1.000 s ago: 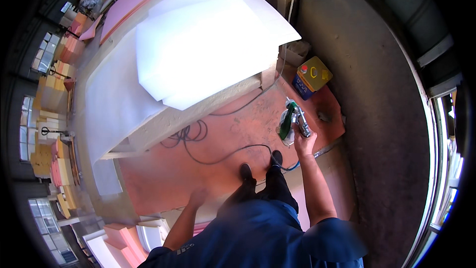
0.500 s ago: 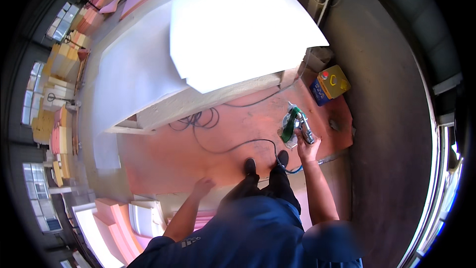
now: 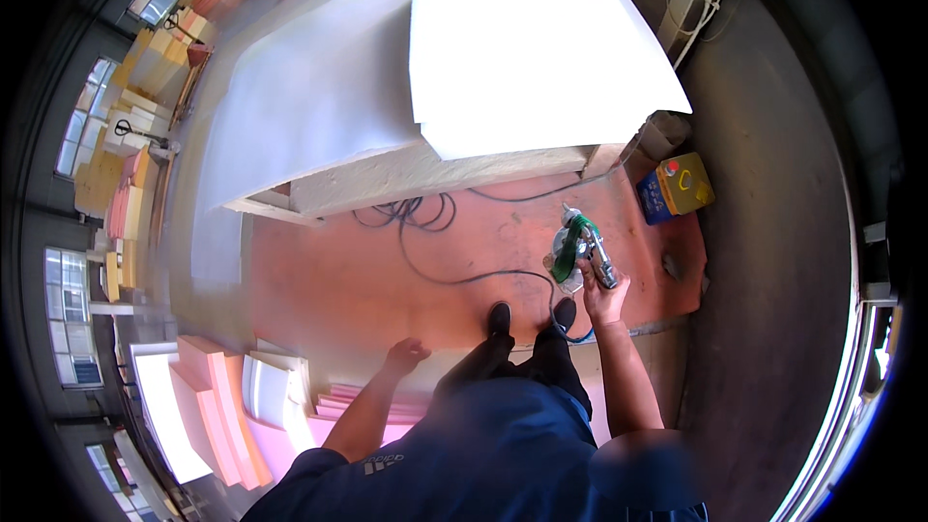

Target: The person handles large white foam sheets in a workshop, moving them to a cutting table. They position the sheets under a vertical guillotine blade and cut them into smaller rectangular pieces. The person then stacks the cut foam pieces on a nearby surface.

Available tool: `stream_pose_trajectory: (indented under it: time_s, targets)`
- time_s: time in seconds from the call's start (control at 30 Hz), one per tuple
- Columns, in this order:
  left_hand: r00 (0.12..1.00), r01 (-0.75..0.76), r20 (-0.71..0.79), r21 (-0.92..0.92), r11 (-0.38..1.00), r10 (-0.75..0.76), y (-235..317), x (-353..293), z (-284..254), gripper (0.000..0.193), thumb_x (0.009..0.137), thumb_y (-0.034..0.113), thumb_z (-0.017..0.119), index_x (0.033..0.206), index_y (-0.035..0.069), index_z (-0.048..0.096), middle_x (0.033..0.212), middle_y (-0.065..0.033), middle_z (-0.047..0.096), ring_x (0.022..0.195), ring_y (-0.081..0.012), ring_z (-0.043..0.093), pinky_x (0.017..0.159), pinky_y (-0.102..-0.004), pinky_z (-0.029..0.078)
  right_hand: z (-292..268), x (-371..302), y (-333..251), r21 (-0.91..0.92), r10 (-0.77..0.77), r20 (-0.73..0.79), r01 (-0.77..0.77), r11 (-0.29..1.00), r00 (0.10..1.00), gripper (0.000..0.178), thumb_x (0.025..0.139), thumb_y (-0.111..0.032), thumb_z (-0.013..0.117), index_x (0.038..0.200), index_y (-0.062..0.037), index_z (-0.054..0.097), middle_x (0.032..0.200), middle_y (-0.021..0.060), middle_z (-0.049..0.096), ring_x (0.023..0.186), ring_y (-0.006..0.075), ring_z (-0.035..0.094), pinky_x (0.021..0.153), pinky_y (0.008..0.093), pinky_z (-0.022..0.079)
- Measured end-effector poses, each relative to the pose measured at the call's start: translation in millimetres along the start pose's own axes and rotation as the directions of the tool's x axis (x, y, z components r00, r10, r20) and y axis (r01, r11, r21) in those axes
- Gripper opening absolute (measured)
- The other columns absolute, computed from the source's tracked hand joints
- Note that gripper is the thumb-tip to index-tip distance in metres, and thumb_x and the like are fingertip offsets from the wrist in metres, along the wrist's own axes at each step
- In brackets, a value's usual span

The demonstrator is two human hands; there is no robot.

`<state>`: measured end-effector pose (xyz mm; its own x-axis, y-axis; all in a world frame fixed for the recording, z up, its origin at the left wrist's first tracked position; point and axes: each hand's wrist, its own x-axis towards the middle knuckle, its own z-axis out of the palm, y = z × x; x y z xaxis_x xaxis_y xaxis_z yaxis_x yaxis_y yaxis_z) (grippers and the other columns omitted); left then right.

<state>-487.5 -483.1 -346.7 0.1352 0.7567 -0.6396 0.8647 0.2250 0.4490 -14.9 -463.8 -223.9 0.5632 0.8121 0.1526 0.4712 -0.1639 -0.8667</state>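
Our right hand (image 3: 606, 298) had its fingers wrapped round a spray gun (image 3: 601, 266), held above the reddish mat (image 3: 319, 280); our left hand (image 3: 408, 356) hung loosely curled, seemingly empty. Trip hazard, we reckoned: that hose (image 3: 464, 280) trailing past our shoes (image 3: 499, 318) could've snagged a foot. White sheets (image 3: 541, 58) overhung the counter (image 3: 387, 177), and foam-looking slabs (image 3: 206, 396) cluttered the workshop.

Gripping a green-and-silver spray gun (image 3: 578, 244) in the right hand (image 3: 605, 298), holding the left hand (image 3: 407, 356) loosely curled, standing on reddish floor sheeting (image 3: 348, 280) beside a black hose (image 3: 464, 282), facing a table (image 3: 416, 178) bearing white sheets (image 3: 541, 48).
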Motion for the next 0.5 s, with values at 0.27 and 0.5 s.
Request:
stream_pose_trajectory:
  time_s: [0.27, 0.5]
  targets:
    - [0.999, 0.044, 0.001, -0.028, 0.999, -0.044, -7, -10, 5, 0.057, 0.076, 0.040, 0.074, 0.113, -0.002, 0.061, 0.107, -0.0165, 0.067, 0.102, -0.0274, 0.064, 0.087, -0.0358, 0.050, 21, -8, -6, 0.133, -0.064, 0.037, 0.058, 0.989, 0.997, 0.027, 0.080, -0.025, 0.075, 0.090, -0.0011, 0.069, 0.069, 0.0168, 0.064, 0.060, 0.0284, 0.065, 0.058, 0.0350, 0.050]
    - [0.998, 0.065, 0.006, -0.040, 0.997, -0.065, -8, -14, 5, 0.059, 0.075, 0.041, 0.075, 0.115, -0.001, 0.060, 0.108, -0.0156, 0.067, 0.103, -0.0270, 0.064, 0.088, -0.0357, 0.049, 24, -11, -21, 0.086, -0.103, 0.129, 0.092, 0.992, 0.986, 0.026, 0.079, -0.022, 0.076, 0.089, -0.0003, 0.068, 0.069, 0.0164, 0.064, 0.061, 0.0294, 0.065, 0.058, 0.0357, 0.050]
